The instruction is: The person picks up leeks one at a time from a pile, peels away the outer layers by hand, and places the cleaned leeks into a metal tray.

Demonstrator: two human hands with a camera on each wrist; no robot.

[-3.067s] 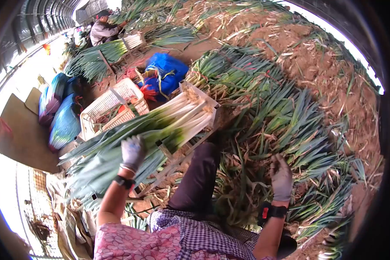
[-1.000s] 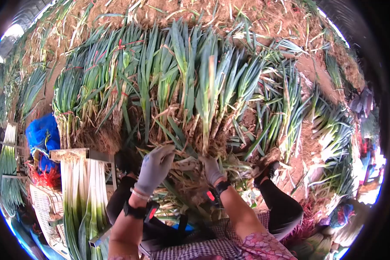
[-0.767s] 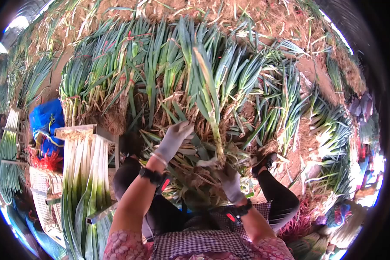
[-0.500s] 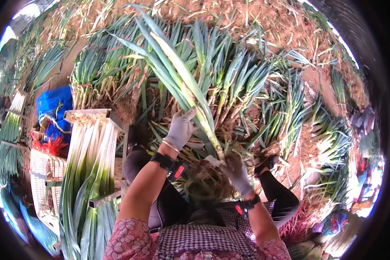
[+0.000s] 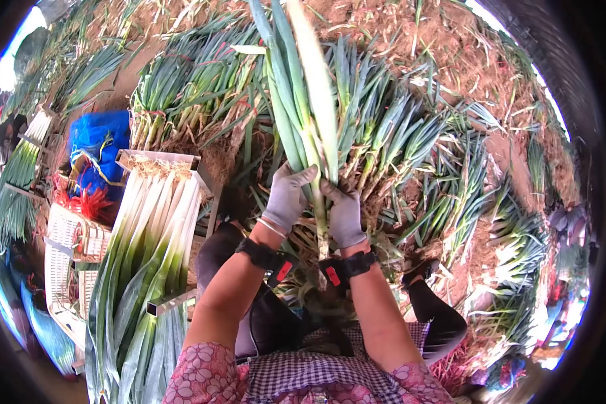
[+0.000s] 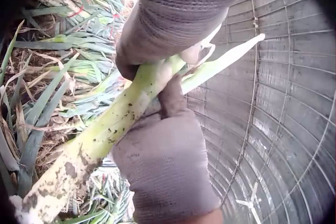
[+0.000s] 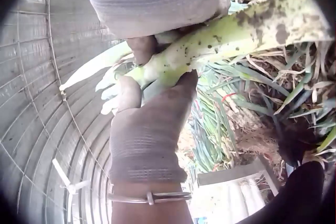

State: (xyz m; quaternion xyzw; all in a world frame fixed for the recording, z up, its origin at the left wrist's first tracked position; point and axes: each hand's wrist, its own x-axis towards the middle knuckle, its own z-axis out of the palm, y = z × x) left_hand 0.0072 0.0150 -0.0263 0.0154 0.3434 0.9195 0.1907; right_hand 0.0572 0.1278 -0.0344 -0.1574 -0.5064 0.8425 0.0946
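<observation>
A single leek point(image 5: 320, 219) stands upright in front of me, its pale stalk speckled with soil and its long green leaves fanning up. My gloved left hand point(image 5: 288, 198) grips it where the leaves begin. Close beside, my gloved right hand point(image 5: 345, 214) pinches it at a pale outer leaf point(image 5: 318, 81), which is blurred. In the left wrist view the dirty stalk point(image 6: 100, 129) runs down from between both hands. Thumbs and fingertips meet around the stalk in the right wrist view point(image 7: 178, 58), partly hiding it.
At left, a metal-framed rack point(image 5: 158, 160) holds trimmed leeks point(image 5: 148, 222). Beyond it are a white plastic crate point(image 5: 64, 269), a blue bag point(image 5: 99, 138) and red ties point(image 5: 87, 204). Untrimmed leeks point(image 5: 397, 141) lie in a row ahead and to the right.
Hands that were apart 3.1 s ago now meet on one leek. It was lifted from the pile and turned more upright. The right hand has moved from its root end up beside the left.
</observation>
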